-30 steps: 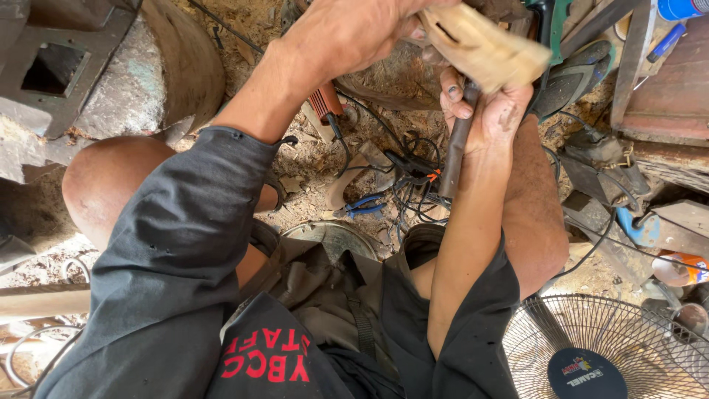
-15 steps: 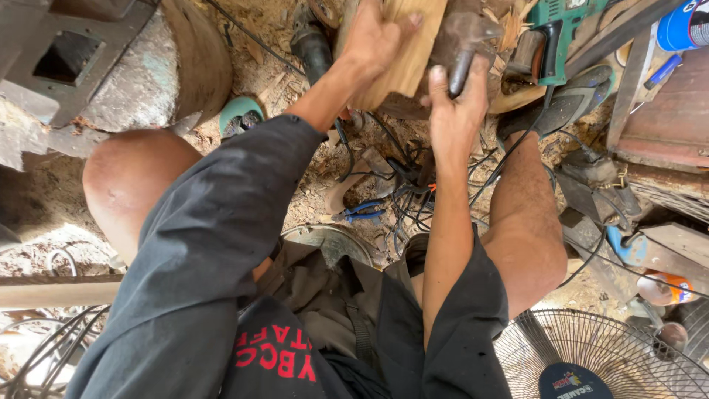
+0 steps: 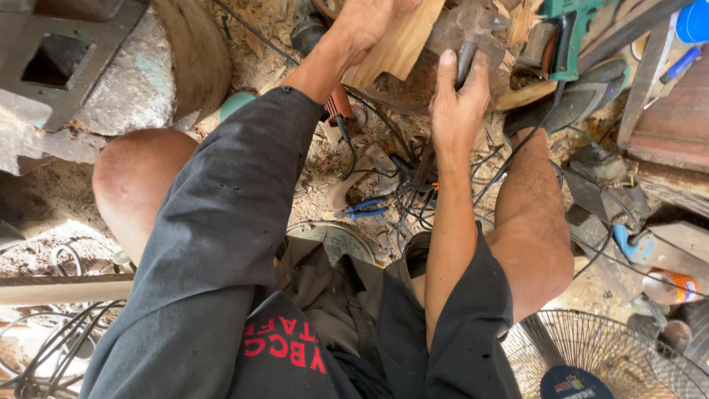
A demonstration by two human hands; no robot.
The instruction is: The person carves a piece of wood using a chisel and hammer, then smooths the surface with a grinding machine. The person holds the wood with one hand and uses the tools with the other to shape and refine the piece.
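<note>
Fingers of your left hand (image 3: 369, 22) clamp the pale wood block (image 3: 395, 48) at the top of view. Beside it, your right hand (image 3: 458, 103) wraps the hatchet (image 3: 469, 33) handle, its dark head touching the block above tangled cables (image 3: 413, 192).

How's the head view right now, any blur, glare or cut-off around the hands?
Head view: daylight is even and mostly sharp. The left hand on the wooden piece is cropped by the top edge; the right hand gripping the dark tool is clear. Wide-angle bending shows at the edges. Mild overexposure bottom left; no glare on the hands.
</note>
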